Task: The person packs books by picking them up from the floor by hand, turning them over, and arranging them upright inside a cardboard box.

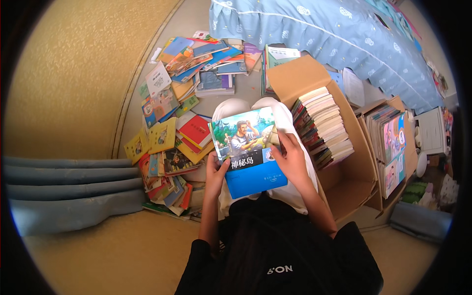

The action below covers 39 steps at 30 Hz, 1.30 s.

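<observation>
A paperback book lies over my lap, its illustrated cover facing up with a painted man above a blue band. My left hand grips its left edge, thumb on the cover. On the right edge, my right hand holds the same book, thumb on top and the other fingers partly hidden. To my right stands an open cardboard box with a long row of books packed inside. Loose books are spread over the floor on my left.
A second cardboard box with books stands further right. More books stand upright behind the first box. A bed with a blue patterned skirt borders the far side. A yellow wall and blue-grey folded fabric are at left.
</observation>
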Each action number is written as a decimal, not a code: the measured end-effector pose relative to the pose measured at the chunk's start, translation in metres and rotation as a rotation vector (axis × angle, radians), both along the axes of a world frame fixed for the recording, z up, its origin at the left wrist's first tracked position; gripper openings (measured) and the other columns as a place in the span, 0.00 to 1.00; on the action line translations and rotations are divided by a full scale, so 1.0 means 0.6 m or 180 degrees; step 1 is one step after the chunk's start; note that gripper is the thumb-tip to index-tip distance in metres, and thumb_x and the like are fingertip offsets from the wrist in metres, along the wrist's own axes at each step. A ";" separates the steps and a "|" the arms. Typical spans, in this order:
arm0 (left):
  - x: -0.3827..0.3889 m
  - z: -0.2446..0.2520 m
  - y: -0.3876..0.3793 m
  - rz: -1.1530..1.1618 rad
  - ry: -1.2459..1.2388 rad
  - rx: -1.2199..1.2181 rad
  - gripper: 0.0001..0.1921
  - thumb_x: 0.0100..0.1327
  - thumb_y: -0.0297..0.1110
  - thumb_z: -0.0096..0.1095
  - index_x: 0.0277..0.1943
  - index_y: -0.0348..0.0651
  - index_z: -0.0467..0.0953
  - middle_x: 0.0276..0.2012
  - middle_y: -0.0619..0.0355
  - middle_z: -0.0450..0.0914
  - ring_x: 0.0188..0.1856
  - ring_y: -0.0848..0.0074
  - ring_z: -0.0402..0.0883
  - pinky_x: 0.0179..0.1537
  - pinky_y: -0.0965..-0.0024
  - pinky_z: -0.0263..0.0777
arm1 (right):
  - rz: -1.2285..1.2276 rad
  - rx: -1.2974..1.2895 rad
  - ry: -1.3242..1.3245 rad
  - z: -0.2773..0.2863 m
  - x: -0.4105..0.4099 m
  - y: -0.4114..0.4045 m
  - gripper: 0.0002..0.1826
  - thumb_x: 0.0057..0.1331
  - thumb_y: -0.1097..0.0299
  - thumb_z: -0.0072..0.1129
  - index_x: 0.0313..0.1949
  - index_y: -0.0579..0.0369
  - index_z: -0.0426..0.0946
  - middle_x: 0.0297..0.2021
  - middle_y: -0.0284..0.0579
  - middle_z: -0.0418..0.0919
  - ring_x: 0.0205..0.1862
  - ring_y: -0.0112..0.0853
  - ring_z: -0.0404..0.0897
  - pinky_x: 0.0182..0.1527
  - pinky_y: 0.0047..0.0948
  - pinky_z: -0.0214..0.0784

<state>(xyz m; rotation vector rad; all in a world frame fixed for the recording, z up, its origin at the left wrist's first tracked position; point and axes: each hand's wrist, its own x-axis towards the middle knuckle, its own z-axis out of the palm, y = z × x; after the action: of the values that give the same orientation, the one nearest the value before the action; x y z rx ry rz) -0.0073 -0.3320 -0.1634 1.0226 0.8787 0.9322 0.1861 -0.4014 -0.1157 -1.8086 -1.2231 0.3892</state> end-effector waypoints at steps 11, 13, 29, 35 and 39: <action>-0.003 0.061 -0.016 -0.0019 -0.0703 0.0006 0.15 0.57 0.22 0.51 0.48 0.34 0.61 0.39 0.53 0.74 0.39 0.79 0.73 0.41 0.78 0.66 | 0.0500 0.0031 0.1971 -0.015 0.025 -0.027 0.21 0.57 0.74 0.53 0.50 0.63 0.62 0.38 0.42 0.68 0.38 0.24 0.71 0.37 0.22 0.65; -0.002 0.088 -0.020 -0.0081 -0.0626 0.0171 0.16 0.56 0.21 0.50 0.48 0.32 0.61 0.39 0.52 0.74 0.39 0.79 0.73 0.42 0.78 0.65 | 0.0660 0.0099 0.2368 0.001 0.031 -0.034 0.23 0.58 0.73 0.52 0.52 0.62 0.59 0.42 0.44 0.68 0.42 0.26 0.70 0.42 0.23 0.63; 0.101 0.157 -0.016 -0.0733 -0.0766 0.0347 0.17 0.55 0.22 0.49 0.49 0.31 0.59 0.39 0.50 0.74 0.38 0.78 0.75 0.40 0.77 0.69 | 0.0638 0.0764 0.3594 0.076 0.095 -0.122 0.25 0.55 0.75 0.52 0.53 0.67 0.59 0.44 0.45 0.72 0.45 0.27 0.71 0.46 0.24 0.63; 0.187 0.175 -0.021 -0.1376 -0.0761 0.0312 0.16 0.57 0.20 0.48 0.49 0.32 0.59 0.39 0.49 0.74 0.38 0.77 0.75 0.39 0.77 0.69 | 0.0140 0.1094 0.3327 0.083 0.144 -0.170 0.22 0.57 0.78 0.50 0.51 0.69 0.60 0.40 0.46 0.75 0.39 0.26 0.74 0.43 0.22 0.65; 0.260 0.179 -0.029 -0.1889 -0.0600 0.0400 0.16 0.58 0.21 0.48 0.49 0.34 0.58 0.38 0.51 0.75 0.38 0.80 0.74 0.37 0.79 0.68 | -0.0237 0.1308 0.2962 0.073 0.192 -0.210 0.23 0.57 0.78 0.49 0.53 0.69 0.59 0.41 0.46 0.74 0.41 0.26 0.74 0.43 0.23 0.65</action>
<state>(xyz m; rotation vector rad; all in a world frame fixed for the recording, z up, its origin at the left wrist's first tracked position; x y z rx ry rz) 0.1485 -0.3495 -0.0559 1.1919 0.3249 0.5669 0.3016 -0.5274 -0.0718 -1.0830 -0.5169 0.7610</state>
